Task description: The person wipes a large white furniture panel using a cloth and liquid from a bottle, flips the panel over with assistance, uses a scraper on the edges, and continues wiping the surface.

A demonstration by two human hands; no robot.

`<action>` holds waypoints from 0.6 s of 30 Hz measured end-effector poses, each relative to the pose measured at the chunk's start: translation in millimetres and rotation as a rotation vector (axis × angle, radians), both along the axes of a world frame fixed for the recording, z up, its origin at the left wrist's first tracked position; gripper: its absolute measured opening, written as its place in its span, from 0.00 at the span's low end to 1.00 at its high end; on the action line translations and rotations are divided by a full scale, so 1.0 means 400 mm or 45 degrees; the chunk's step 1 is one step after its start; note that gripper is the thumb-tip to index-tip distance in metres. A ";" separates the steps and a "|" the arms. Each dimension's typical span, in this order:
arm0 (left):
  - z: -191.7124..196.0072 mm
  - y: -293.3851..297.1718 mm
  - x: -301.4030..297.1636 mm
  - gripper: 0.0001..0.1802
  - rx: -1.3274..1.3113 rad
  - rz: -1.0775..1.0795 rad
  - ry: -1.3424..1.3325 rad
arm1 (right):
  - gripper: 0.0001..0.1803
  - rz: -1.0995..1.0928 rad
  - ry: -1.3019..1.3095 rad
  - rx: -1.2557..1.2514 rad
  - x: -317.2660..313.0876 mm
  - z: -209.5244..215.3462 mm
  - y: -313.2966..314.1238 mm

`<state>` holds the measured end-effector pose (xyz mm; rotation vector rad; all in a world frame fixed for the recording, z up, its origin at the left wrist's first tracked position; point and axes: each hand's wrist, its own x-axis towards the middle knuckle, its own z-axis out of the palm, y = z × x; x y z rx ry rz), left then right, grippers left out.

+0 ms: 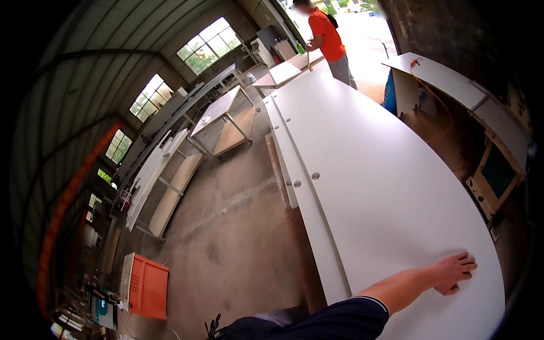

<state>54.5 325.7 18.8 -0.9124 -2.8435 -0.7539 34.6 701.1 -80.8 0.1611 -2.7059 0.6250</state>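
A large white panel [368, 164] takes up the right half of the head view. It lies flat and reaches from near me toward the far doorway. My left hand [453, 273] rests palm down near the panel's right edge, fingers spread and slightly bent, holding nothing. The bare forearm crosses the panel from a dark blue sleeve [340, 320]. Along the panel's left side shows another white board edge [309, 218], with several round holes, one of them a larger hole [315, 176]. My right hand is out of view.
A person in an orange shirt [327, 37] stands at the far end by a bright doorway. Wheeled tables [218, 116] line the left. An orange box-shaped machine [148, 287] stands on the floor at lower left. An orange hose [433, 93] hangs off a right-hand bench [447, 79].
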 end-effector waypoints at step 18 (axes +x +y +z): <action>-0.115 0.194 0.704 0.40 -0.008 -0.226 -0.042 | 0.14 0.209 -0.027 0.126 0.330 0.147 -0.215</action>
